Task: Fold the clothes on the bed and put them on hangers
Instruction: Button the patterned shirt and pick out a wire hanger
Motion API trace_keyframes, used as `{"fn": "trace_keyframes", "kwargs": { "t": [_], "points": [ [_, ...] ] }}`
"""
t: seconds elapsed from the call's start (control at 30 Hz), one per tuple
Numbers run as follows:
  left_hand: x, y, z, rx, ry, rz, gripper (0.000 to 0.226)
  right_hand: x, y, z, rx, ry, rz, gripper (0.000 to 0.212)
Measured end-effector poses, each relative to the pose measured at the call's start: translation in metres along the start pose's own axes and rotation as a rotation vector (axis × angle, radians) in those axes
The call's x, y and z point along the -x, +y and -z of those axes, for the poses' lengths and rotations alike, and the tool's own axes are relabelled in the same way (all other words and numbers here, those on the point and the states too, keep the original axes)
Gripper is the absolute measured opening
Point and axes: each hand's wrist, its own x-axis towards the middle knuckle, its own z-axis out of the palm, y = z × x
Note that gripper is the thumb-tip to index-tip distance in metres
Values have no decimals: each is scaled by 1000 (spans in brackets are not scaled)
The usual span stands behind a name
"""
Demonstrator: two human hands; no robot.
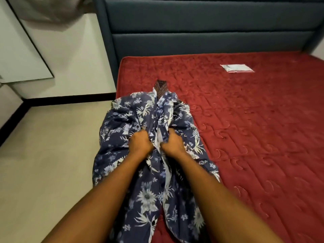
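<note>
**Gripping a floral shirt at the mattress edge**

I am bunching the floral shirt (149, 155) in both fists, left hand (140, 143) and right hand (172, 145) side by side, as it is draping over the red mattress (254, 128) corner; open mattress is stretching rightward, bare floor (43, 146) leftward.

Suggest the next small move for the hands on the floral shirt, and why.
Probably draw the left hand and right hand apart to spread the floral shirt flat on the red mattress: both grip its front edges close together, and the fabric is bunched, partly overhanging the bed's edge.
</note>
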Motion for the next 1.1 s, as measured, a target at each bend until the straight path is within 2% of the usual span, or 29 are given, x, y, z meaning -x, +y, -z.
{"fn": "trace_keyframes", "kwargs": {
  "t": [0.07, 0.17, 0.2, 0.23, 0.3, 0.33, 0.37, 0.43, 0.47, 0.5, 0.53, 0.57, 0.63, 0.67, 0.7, 0.73, 0.77, 0.8, 0.87, 0.93, 1.03, 1.1],
  "points": [
    [13, 3, 6, 121, -82, 51, 11, 6, 3, 4, -57, -54, -23, 33],
    [43, 15, 7, 291, -282, 97, 23, 27, 8, 24, -125, -203, 20, 14],
    [57, 19, 9, 372, -371, 91, 18, 36, 9, 36, -140, -279, 19, 13],
    [75, 21, 9, 439, -467, 76, 12, 48, 13, 51, -129, -368, -17, 18],
    [106, 18, 10, 521, -700, 17, 13, 71, 17, 85, -44, -597, -144, 39],
    [117, 13, 13, 515, -847, -29, 14, 80, 19, 98, -8, -724, -202, 49],
    [125, 9, 20, 472, -1002, -90, 6, 90, 20, 107, 17, -835, -246, 50],
    [132, 5, 40, 304, -1248, -103, 16, 111, 17, 118, 101, -1000, -305, 35],
    [130, 4, 50, 245, -1282, -72, 22, 116, 15, 120, 178, -1037, -319, 30],
    [126, 6, 60, 221, -1245, -34, 34, 118, 11, 122, 247, -1025, -320, 32],
    [117, 8, 64, 230, -1123, 4, 44, 110, 12, 122, 292, -941, -311, 42],
    [105, 9, 64, 301, -911, 51, 50, 99, 11, 120, 290, -794, -286, 53],
    [78, 11, 57, 347, -329, 81, 55, 73, 7, 117, 274, -326, -141, 63],
    [71, 10, 52, 267, -116, 50, 61, 60, 6, 114, 328, -77, -42, 63],
    [68, 11, 45, 154, -29, 21, 71, 51, 5, 109, 377, 103, 15, 62],
    [64, 11, 35, 48, -35, 8, 76, 40, 6, 99, 386, 164, 30, 58],
    [65, 13, 27, -47, -82, 13, 71, 32, 9, 91, 373, 131, 4, 53],
    [64, 11, 19, -100, -126, 11, 56, 24, 15, 81, 347, 65, -37, 47],
    [56, 4, 12, -21, -118, 23, 22, 18, 33, 78, 288, 92, -94, 25],
    [41, -11, 16, 145, 15, 107, 10, 13, 51, 87, 204, 267, -164, 11],
    [27, -33, 32, 178, 221, 148, 10, 11, 69, 97, 258, 383, -237, 20],
    [27, -33, 36, 110, 234, 127, 14, 12, 71, 95, 300, 384, -223, 26]
  ]
}}
